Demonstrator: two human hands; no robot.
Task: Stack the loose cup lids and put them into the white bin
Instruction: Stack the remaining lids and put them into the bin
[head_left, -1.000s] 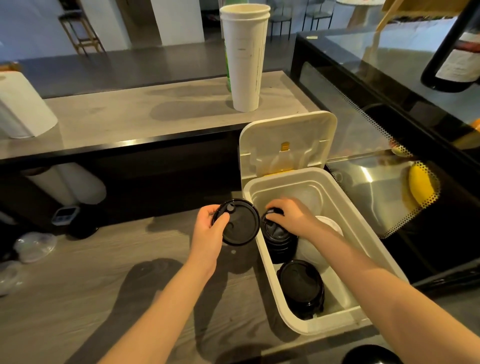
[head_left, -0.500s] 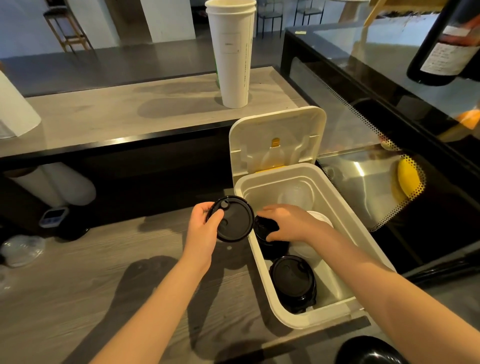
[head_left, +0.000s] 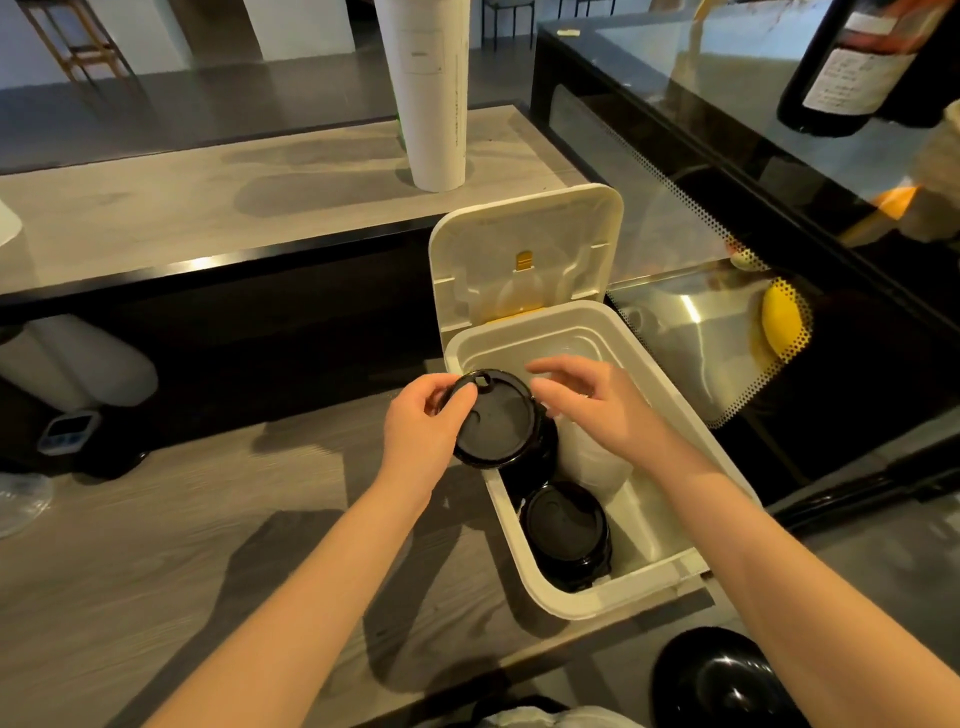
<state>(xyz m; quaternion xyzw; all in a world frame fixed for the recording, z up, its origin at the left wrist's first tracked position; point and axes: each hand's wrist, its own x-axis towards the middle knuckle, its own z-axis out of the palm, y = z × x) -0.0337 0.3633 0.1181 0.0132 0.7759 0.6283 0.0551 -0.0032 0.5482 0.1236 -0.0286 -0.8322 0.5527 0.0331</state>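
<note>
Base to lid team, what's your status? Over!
Left hand grips one black lid over the edge of the white bin. Right hand open, empty, above the bin. Lid stacks already inside. Nothing blocking.

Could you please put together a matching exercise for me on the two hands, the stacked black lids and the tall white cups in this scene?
1. left hand
2. right hand
3. stack of black lids
4. tall white cups

A. stands on the upper counter
B. holds a single black lid
C. open above the white bin, holding nothing
D. lies inside the bin, at its near end

Pairs: 1-B, 2-C, 3-D, 4-A
</note>
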